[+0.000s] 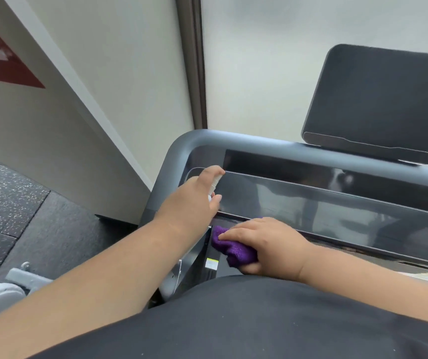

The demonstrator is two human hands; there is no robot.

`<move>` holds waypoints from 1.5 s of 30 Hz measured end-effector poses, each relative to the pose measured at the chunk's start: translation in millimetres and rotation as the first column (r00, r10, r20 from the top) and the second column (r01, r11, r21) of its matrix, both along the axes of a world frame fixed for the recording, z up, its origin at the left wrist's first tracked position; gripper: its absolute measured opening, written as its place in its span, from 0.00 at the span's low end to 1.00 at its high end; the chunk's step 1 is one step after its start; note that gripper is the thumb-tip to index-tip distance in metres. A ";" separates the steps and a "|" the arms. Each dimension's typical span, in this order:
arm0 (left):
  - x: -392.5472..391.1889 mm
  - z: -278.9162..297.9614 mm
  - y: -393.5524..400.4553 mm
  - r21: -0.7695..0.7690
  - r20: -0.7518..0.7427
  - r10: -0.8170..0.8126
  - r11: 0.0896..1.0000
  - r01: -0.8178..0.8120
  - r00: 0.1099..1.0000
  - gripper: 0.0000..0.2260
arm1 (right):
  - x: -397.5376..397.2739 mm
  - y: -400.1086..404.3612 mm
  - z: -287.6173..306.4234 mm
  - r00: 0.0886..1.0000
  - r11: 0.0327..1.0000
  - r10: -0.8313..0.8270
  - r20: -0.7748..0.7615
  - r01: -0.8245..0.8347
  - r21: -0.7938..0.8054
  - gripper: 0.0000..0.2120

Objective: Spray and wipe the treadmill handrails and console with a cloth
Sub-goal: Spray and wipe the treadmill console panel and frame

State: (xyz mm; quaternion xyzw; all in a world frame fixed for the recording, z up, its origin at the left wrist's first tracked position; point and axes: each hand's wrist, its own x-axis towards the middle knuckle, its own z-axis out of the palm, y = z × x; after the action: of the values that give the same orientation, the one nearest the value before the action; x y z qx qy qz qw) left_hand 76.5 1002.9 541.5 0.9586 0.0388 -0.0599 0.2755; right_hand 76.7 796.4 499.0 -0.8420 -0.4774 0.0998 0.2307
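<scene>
While the left hand (194, 195) hovers over the left end of the console (311, 200), its fingers are curled round a small white spray bottle (214, 186) of which only the nozzle and neck show; how much liquid it holds cannot be told, as the hand hides its body. Since the nozzle points along the glossy console panel, too heavy a spray could run into the seam at the panel's lower edge, or mist the screen (381, 99) mounted above the console's right part. Just below the console's lower edge, right of the bottle, the right hand (267, 244) presses a bunched purple cloth (229, 248) with fingers laid over it and thumb tucked under; bunched so tightly, it may smear rather than lift.
</scene>
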 end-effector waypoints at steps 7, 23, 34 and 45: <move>28.1 -15.2 -14.4 0.149 -0.116 -0.080 0.984 0.097 0.990 0.18 | -7.1 -33.0 2.4 0.996 0.997 -0.079 -0.051 0.080 0.024 0.25; 54.2 -9.9 -166.4 0.174 -0.041 -0.421 0.890 0.421 0.906 0.19 | -43.0 -136.2 9.3 0.867 0.892 -0.436 -0.242 0.452 0.014 0.29; 48.2 -4.0 -265.4 0.242 -0.070 -0.490 0.837 0.491 0.869 0.20 | -65.9 -239.1 17.0 0.737 0.827 -0.530 -0.418 0.559 -0.063 0.31; 49.6 -9.9 -390.6 0.287 -0.107 -0.563 0.772 0.567 0.820 0.17 | -80.6 -323.5 12.6 0.707 0.818 -0.539 -0.458 0.568 -0.087 0.23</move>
State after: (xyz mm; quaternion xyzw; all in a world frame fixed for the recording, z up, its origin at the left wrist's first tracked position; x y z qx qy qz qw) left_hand 126.1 612.4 531.7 0.9561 -0.2398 -0.1403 0.0927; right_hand -3.9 472.9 511.7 -0.8897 -0.1363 0.2089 0.3823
